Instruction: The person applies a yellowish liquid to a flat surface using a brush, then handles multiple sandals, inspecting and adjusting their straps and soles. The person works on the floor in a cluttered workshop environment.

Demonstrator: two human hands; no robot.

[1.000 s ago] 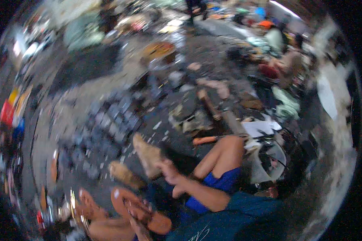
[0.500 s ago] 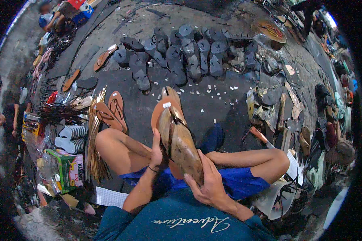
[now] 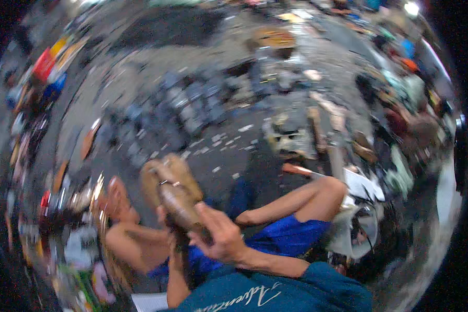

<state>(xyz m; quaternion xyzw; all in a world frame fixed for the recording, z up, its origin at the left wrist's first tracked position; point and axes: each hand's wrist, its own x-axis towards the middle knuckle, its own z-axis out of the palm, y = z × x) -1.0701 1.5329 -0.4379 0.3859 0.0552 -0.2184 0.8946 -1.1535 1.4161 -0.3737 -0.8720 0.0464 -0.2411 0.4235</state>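
Over my lap I hold a brown wooden shoe last (image 3: 184, 207), tilted, its toe end pointing away and to the left. Tan sandal parts (image 3: 152, 183) sit around its far end, with a thin strap and a small shiny spot; motion blur hides how they fit. My right hand (image 3: 221, 235) is closed round the last's near right side, fingers along its top. On the left side, my left hand (image 3: 164, 221) grips the sandal and last, partly hidden behind them. Left of my knee lies a pair of brown sandals (image 3: 118, 196), badly smeared.
Many dark soles (image 3: 184, 106) lie in rows on the floor ahead, with small white scraps (image 3: 218, 141) nearer me. A hammer-like tool with an orange-brown handle (image 3: 296, 169) lies to the right, near a pale container (image 3: 356, 236). Clutter lines both sides.
The view has swung, blurring the scene and shifting the floor items leftward. The last and sandal have turned leftward in my hands, and the wooden last now shows a different side.
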